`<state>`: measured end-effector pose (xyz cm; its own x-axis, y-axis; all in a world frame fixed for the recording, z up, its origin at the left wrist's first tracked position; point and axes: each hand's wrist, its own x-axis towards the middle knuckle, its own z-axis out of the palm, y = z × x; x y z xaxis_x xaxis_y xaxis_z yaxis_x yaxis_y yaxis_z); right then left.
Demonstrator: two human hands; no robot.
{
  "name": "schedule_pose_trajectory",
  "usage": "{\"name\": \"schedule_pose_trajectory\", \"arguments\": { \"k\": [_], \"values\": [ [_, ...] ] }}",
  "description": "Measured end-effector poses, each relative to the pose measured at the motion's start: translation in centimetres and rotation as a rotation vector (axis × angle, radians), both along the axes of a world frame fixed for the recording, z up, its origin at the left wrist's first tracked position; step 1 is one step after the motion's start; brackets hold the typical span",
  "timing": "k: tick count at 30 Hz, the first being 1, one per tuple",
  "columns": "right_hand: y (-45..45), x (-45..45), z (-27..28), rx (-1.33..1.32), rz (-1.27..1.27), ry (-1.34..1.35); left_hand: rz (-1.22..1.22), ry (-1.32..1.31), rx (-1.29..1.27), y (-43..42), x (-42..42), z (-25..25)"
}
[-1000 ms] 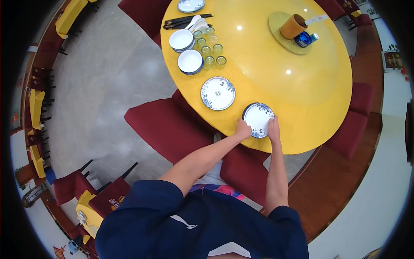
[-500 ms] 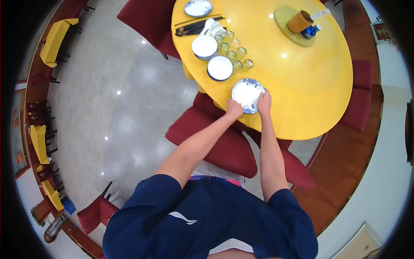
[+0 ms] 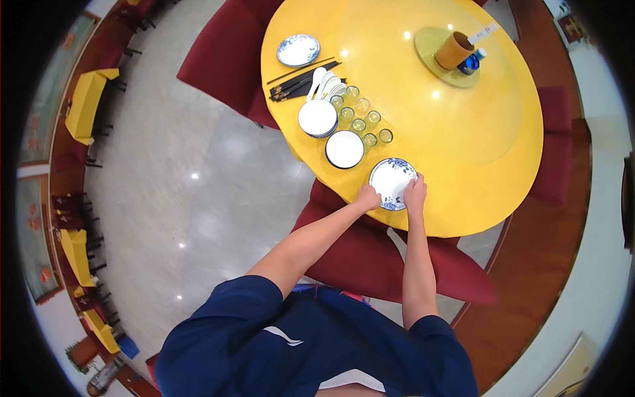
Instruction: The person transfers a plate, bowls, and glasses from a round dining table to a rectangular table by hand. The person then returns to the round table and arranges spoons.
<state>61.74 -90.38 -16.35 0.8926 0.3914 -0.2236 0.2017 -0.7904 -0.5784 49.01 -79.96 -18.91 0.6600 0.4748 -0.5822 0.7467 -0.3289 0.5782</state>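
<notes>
A white plate [image 3: 393, 180] with a blue floral rim is at the near edge of the yellow-covered round table [image 3: 476, 192]. My left hand [image 3: 369, 197] is closed on its lower left edge, fingers curled. On the right edge, my right hand [image 3: 415, 193] grips with the thumb over the rim. Whether more plates lie beneath is hard to see. Just beyond the plate to the left stand two stacks of white bowls with blue outsides, a nearer stack [image 3: 344, 149] and a farther stack [image 3: 317, 118].
Several small glasses [image 3: 358, 126] stand beside the bowls. Farther back lie white spoons [image 3: 320, 82], dark chopsticks [image 3: 291, 87] and a patterned oval dish [image 3: 297, 50]. A brown cylindrical holder [image 3: 455, 51] and a blue container [image 3: 469, 64] stand on the far side. Red chairs [image 3: 360, 255] surround the table.
The view has shifted, so the table and tableware sit lower in the picture. Both hands keep hold of the plate, which remains at the near table edge.
</notes>
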Motion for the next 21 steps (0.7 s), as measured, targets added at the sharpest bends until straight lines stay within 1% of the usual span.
{"name": "schedule_pose_trajectory", "arguments": {
  "k": [2, 3, 5, 6, 8, 9, 11, 12, 14, 15, 17, 20, 21],
  "values": [
    [0.0, -0.5, -0.1, 0.002, -0.074, 0.003, -0.14, 0.021, -0.236, 0.7, -0.1, -1.3],
    [0.7, -0.3, -0.1, 0.001, -0.123, -0.014, -0.153, 0.035, -0.218, 1.3, 0.2, -1.6],
    [1.1, -0.6, -0.2, 0.021, -0.189, 0.008, -0.056, 0.029, -0.215, 1.2, 0.1, -2.2],
    [1.2, -0.7, -0.2, 0.027, -0.246, 0.013, -0.065, 0.047, -0.205, 1.7, 0.3, -2.2],
    [1.5, -0.7, -0.3, 0.034, -0.29, 0.036, 0.066, 0.062, -0.311, 1.7, 0.2, -2.0],
    [1.3, -0.7, -0.7, 0.067, -0.267, 0.016, 0.054, 0.085, -0.316, 1.4, -0.1, -1.0],
    [0.5, -1.0, -1.2, 0.101, -0.27, 0.001, 0.46, -0.025, -0.641, 1.5, 0.3, 1.9],
    [0.7, -1.0, -1.2, 0.133, -0.277, -0.005, 0.437, -0.015, -0.632, 1.4, 0.5, 2.3],
    [0.7, -1.2, -1.1, 0.173, -0.309, -0.012, 0.586, -0.091, -0.679, 0.5, 0.4, 3.2],
    [0.7, -1.4, -1.0, 0.172, -0.297, -0.045, 0.562, -0.084, -0.671, 0.0, 0.2, 2.8],
    [0.7, -1.5, -0.6, 0.182, -0.297, -0.079, 0.69, -0.103, -0.745, -0.5, -0.1, 2.1],
    [0.9, -1.5, -0.7, 0.187, -0.314, -0.048, 0.699, -0.14, -0.716, -1.1, -0.2, 2.4],
    [0.8, -1.6, -1.0, 0.184, -0.282, -0.118, 0.703, -0.122, -0.727, -1.2, -0.3, 2.0]
  ]
}}
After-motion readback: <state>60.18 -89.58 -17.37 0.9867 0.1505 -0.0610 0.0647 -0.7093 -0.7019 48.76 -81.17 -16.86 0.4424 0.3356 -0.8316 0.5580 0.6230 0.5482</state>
